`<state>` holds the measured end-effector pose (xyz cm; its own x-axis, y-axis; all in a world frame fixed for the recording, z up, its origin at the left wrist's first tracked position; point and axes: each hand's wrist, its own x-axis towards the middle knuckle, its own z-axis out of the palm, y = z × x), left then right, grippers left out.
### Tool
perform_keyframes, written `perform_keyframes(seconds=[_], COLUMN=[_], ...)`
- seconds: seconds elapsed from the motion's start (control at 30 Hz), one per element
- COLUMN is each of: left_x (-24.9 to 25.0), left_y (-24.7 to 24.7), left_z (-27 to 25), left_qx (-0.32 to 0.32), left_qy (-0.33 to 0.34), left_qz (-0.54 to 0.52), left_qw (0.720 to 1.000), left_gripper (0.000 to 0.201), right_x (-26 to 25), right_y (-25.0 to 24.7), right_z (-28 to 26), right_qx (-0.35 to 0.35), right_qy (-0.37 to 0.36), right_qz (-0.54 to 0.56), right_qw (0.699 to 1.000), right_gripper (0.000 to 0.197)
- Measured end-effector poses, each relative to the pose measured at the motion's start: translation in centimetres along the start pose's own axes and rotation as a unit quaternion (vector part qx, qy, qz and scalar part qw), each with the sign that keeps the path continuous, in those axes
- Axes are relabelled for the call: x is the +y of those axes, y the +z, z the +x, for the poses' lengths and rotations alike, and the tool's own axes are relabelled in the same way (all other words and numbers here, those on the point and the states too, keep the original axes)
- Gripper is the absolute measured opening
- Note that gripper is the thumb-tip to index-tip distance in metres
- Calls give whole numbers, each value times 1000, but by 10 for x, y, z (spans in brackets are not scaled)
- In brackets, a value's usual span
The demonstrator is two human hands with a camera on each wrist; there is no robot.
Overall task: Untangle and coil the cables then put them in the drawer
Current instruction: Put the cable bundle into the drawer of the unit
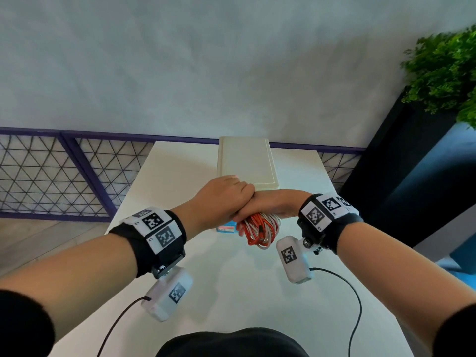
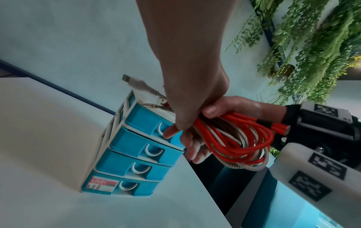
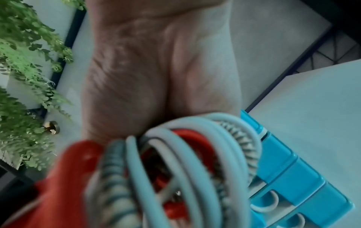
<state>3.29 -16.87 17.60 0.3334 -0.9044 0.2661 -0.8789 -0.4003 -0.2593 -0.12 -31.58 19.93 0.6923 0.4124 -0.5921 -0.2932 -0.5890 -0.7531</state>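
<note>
A bundle of red, white and braided cables (image 1: 258,231) (image 2: 240,143) (image 3: 175,177) hangs coiled from my right hand (image 1: 270,204) (image 2: 234,106), whose thumb and fingers wrap its upper end just in front of the drawers. Several plug ends (image 2: 134,83) stick out past the hands. The small drawer unit (image 1: 247,161) (image 2: 136,154) (image 3: 293,177) has a cream top and several blue drawers, all pushed in. My left hand (image 1: 224,199) (image 2: 191,77) lies over the right one, fingers bent down, one fingertip hooked in the top drawer's handle (image 2: 161,128).
The unit stands at the back of a white table (image 1: 231,279) (image 2: 117,212) against a grey wall. A purple mesh fence (image 1: 51,176) runs behind on the left. A dark planter (image 1: 399,189) with a green plant (image 1: 448,73) stands close on the right.
</note>
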Motion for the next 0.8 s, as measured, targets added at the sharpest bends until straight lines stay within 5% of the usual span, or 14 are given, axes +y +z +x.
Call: perform_keyframes(seconds=[0.07,0.2,0.33,0.4,0.47,0.6,0.8], left_x=[2,0,1,1,0,3,5], left_y=[3,15,16,13,13,16,30], left_z=[0,-8,-11,-12,-15,-24,-24], left_qx=[-36,-181,-167,-159,-166,-182,-214], left_qy=[-13,-129,-165,-175,-182,-184,-175], left_qz=[2,-32,-55,-104,-166,-241,-277], left_qw=[999,974,971,966,955,935,920], left_gripper=[20,24,9,11,14,13,32], right_x=[3,7,17,29,37,41,52], right_y=[0,18,58,59,53,54,47], right_z=[3,4,15,22,21,16,21], right_qx=[76,288,330,364,405,359,310], right_qy=[12,8,1,42,26,-29,-27], right_qz=[-136,-324,-451,-507,-525,-472,-475], right_qw=[988,901,829,780,748,804,823], right_gripper=[26,73,113,114,94,37,32])
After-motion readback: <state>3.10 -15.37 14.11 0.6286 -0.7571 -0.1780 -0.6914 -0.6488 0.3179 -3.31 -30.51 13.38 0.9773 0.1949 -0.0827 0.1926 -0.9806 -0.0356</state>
